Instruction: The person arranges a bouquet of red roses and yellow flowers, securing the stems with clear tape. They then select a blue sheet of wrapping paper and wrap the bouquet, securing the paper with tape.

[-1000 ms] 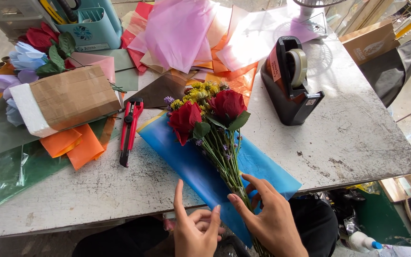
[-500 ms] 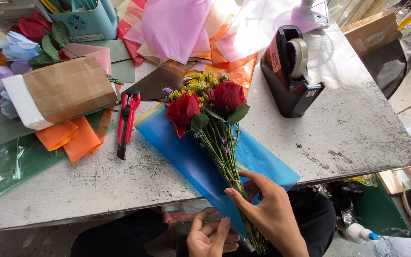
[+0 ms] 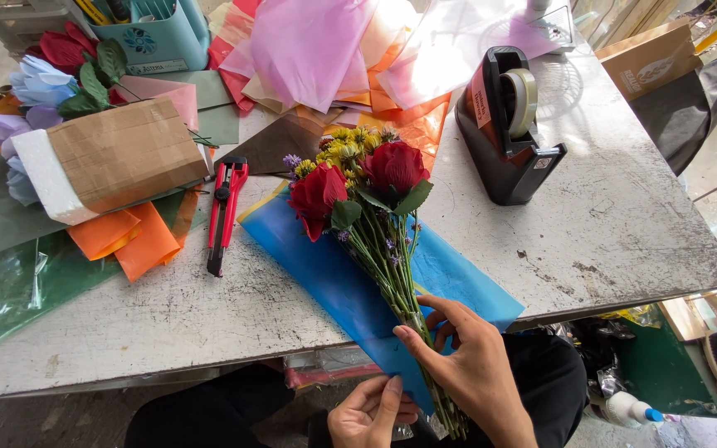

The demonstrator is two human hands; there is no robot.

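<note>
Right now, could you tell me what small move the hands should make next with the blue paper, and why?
Probably fold the blue paper's near edge up over the stems. The right hand pins the stems down, the left hand pinches the paper's lower edge, and the paper lies flat and unwrapped.

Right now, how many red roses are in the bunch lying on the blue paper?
2: one red rose on the left of the bunch, another red rose right of it, nearer the tape dispenser. Others may be hidden behind.

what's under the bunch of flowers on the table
A blue wrapping sheet lies under the flowers, spread on the grey table. The right hand presses the stems on it; the left hand pinches its lower edge. Anything beneath the sheet is covered.
</note>
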